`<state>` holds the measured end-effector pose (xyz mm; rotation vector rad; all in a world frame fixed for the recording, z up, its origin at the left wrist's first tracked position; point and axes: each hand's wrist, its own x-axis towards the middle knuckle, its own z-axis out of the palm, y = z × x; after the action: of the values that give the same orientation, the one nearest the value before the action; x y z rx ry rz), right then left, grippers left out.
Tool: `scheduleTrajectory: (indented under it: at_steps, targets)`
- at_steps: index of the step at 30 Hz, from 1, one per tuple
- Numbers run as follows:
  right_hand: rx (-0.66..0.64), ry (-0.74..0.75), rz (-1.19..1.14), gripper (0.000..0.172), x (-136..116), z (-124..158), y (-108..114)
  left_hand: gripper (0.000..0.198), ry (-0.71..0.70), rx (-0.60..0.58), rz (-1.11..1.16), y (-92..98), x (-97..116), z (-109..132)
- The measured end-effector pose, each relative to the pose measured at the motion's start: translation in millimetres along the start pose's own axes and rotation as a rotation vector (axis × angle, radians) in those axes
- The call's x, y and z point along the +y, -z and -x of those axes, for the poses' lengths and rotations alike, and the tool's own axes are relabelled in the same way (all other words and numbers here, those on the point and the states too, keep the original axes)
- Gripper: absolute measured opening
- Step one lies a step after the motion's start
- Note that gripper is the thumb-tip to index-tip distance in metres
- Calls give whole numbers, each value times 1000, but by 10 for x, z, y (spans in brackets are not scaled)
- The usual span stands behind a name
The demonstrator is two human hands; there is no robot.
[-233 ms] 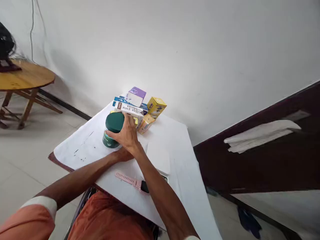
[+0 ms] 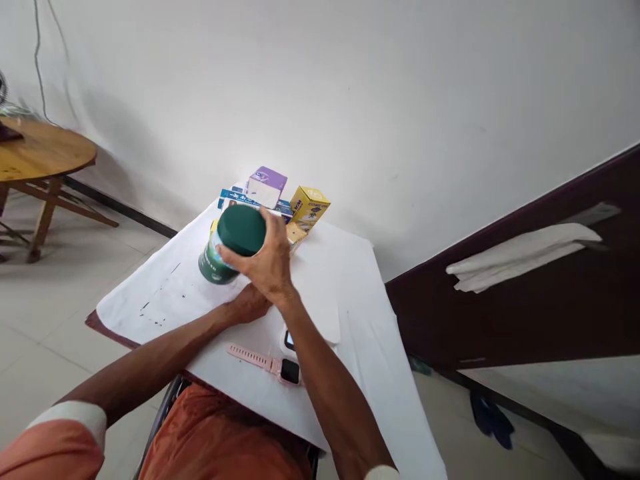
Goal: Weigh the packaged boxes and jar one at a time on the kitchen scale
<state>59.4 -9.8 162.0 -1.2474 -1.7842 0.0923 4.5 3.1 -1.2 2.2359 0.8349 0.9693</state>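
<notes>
My right hand [image 2: 273,257] grips a green jar [image 2: 215,260] from above, thumb and fingers around its dark green lid. The jar looks raised off the white-covered table [image 2: 370,347] and tilted, its label turned to the left. Below it, my left hand [image 2: 250,303] rests low by the table, with its fingers hidden behind my right hand. A smartwatch with a pink strap [image 2: 253,357] lies near the front edge. Beside my right forearm is a white device [image 2: 289,340], partly covered.
Behind the jar stand a purple and white box [image 2: 266,187], a yellow box [image 2: 310,205] and blue packaging [image 2: 230,195]. A flat white item [image 2: 325,313] lies right of my hands. A wooden table [image 2: 55,150] stands left; a white cloth [image 2: 523,257] hangs at right.
My right hand has lifted the jar up towards me, and it now covers more of the boxes behind. The view has shifted slightly right.
</notes>
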Motion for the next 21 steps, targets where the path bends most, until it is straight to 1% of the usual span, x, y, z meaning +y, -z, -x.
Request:
scheduleTrajectory:
  at_steps: [3, 5, 8, 10, 12, 14, 17, 21]
  targets:
    - [67, 48, -2, 109, 60, -107, 491, 19, -23, -75, -8, 11, -5, -35]
    - [96, 51, 32, 107, 142, -101, 857, 21, -21, -113, -38, 42, 16, -47]
    - [111, -13, 128, 110, 320, 37, 1320, 24, -15, -143, -74, 94, 63, -53]
    - [99, -87, 196, 114, 459, 180, 1525, 24, -23, -149, -78, 117, 85, -54]
    - [73, -156, 248, 115, 594, 329, 1647, 26, -30, -150, -88, 129, 93, -54]
    - [49, -220, 277, 115, 709, 464, 1708, 25, -31, -152, -100, 134, 91, -56]
    - [35, -301, 287, 115, 825, 618, 1730, 24, -32, -162, -103, 142, 89, -59]
    - [15, -332, 268, 114, 878, 734, 1696, 24, -28, -167, -94, 159, 101, -65]
